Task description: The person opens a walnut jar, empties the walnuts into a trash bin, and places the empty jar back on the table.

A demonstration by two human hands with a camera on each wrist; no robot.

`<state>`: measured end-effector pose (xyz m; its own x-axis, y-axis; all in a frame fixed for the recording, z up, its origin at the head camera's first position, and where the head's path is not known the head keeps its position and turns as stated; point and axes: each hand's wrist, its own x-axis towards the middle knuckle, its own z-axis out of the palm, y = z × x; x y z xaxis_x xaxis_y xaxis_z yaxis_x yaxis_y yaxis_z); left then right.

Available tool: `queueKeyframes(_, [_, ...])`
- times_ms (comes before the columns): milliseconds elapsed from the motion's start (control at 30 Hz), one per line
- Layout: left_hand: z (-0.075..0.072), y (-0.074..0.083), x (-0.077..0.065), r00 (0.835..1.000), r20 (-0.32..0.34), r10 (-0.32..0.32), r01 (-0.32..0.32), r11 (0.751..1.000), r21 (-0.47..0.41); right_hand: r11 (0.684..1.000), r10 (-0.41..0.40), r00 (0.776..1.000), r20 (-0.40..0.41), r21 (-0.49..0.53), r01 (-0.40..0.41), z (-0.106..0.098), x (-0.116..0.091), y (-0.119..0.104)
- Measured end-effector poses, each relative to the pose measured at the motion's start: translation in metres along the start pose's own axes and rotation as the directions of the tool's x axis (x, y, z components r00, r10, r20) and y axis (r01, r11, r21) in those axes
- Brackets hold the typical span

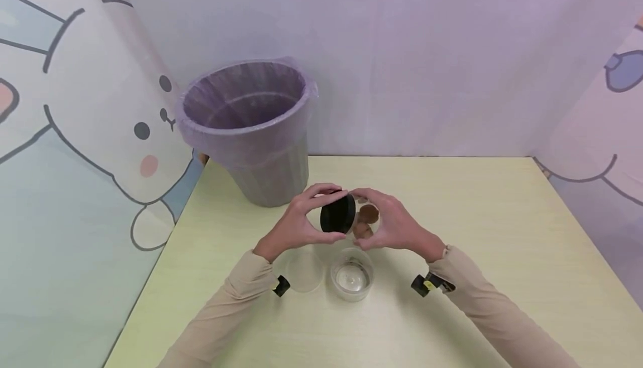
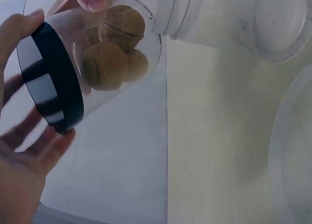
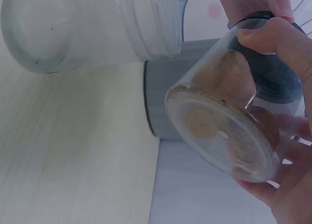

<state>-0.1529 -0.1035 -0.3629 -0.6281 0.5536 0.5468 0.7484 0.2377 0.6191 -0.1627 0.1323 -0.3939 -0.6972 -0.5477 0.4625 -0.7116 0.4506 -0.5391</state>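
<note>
"Black lid on a clear jar: where is it shown?"

"Held tilted above the table, just beyond the open jar, its lid end to the left; several brown walnuts are inside."

"And the hands?"

"The left hand is partly open, fingers and thumb curved round the lid's edge. The right hand is spread to the jar's width, gripping its wall."

"What surrounds them?"

"On the table, a clear round disc lies left of the open jar, near it. Far left stands a grey bin, a thin plastic liner over its rim."
</note>
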Motion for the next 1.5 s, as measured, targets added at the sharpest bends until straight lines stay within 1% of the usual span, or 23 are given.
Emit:
queueKeyframes(100, [0.003, -0.010, -0.003, 0.999, -0.033, -0.040, 0.039, 0.999, -0.013, 0.999, 0.000, 1.000, -0.020, -0.051, -0.001, 0.002, 0.002, -0.001])
queueKeyframes(167, [0.006, -0.019, -0.006, 0.995, -0.050, -0.085, 0.084, 0.996, -0.024, 0.997, -0.004, 1.000, -0.029, -0.073, 0.001, 0.003, 0.003, -0.002])
queueKeyframes(233, [0.008, -0.028, -0.009, 0.988, -0.050, -0.145, 0.144, 0.989, -0.028, 0.997, 0.000, 1.000, -0.030, -0.080, -0.003, 0.004, 0.004, -0.002])
queueKeyframes(300, [0.009, -0.030, -0.009, 0.977, -0.043, -0.207, 0.206, 0.978, -0.027, 0.996, 0.003, 1.000, -0.030, -0.086, -0.005, 0.006, 0.004, -0.002])
queueKeyframes(400, [0.008, -0.028, -0.008, 0.959, -0.021, -0.281, 0.281, 0.960, -0.011, 0.996, 0.017, 0.999, -0.030, -0.081, -0.020, 0.007, 0.003, -0.002])
queueKeyframes(467, [0.007, -0.026, -0.007, 0.952, 0.010, -0.305, 0.305, 0.952, 0.004, 0.997, 0.032, 0.999, -0.020, -0.069, -0.033, 0.007, 0.001, -0.001])
queueKeyframes(533, [0.005, -0.024, -0.008, 0.952, 0.049, -0.304, 0.303, 0.953, 0.013, 0.997, 0.047, 0.999, -0.001, -0.059, -0.047, 0.007, -0.001, 0.000])
queueKeyframes(600, [0.002, -0.023, -0.011, 0.956, 0.089, -0.279, 0.278, 0.960, 0.020, 0.997, 0.058, 0.998, 0.021, -0.049, -0.057, 0.007, -0.002, 0.000])
queueKeyframes(700, [-0.004, -0.022, -0.013, 0.971, 0.139, -0.194, 0.194, 0.981, 0.017, 0.997, 0.065, 0.997, 0.043, -0.044, -0.063, 0.007, -0.004, 0.000])
queueKeyframes(767, [-0.006, -0.021, -0.014, 0.975, 0.173, -0.140, 0.138, 0.990, 0.023, 0.997, 0.065, 0.997, 0.045, -0.032, -0.063, 0.006, -0.004, 0.000])
queueKeyframes(867, [-0.009, -0.019, -0.013, 0.973, 0.214, -0.086, 0.082, 0.996, 0.026, 0.998, 0.060, 0.997, 0.049, -0.023, -0.059, 0.007, -0.004, 0.000])
queueKeyframes(1000, [-0.008, -0.021, -0.013, 0.971, 0.231, -0.063, 0.056, 0.998, 0.037, 0.998, 0.064, 0.996, 0.057, -0.009, -0.064, 0.008, -0.003, 0.000])
queueKeyframes(1100, [-0.006, -0.022, -0.013, 0.973, 0.225, -0.060, 0.053, 0.998, 0.036, 0.997, 0.074, 0.996, 0.059, -0.002, -0.074, 0.007, -0.005, -0.001])
queueKeyframes(1200, [-0.005, -0.022, -0.013, 0.976, 0.205, -0.079, 0.071, 0.996, 0.046, 0.997, 0.075, 0.995, 0.059, -0.008, -0.074, 0.006, -0.006, -0.002])
queueKeyframes(1300, [-0.005, -0.022, -0.014, 0.978, 0.175, -0.116, 0.108, 0.993, 0.053, 0.997, 0.070, 0.996, 0.053, -0.018, -0.069, 0.005, -0.006, -0.002])
queueKeyframes(1400, [-0.002, -0.022, -0.014, 0.978, 0.139, -0.153, 0.150, 0.988, 0.028, 0.998, 0.061, 0.997, 0.048, -0.021, -0.060, 0.005, -0.005, -0.002])
queueKeyframes(1500, [0.000, -0.021, -0.013, 0.975, 0.109, -0.193, 0.193, 0.981, 0.010, 0.999, 0.054, 0.997, 0.052, -0.004, -0.054, 0.004, -0.005, -0.002])
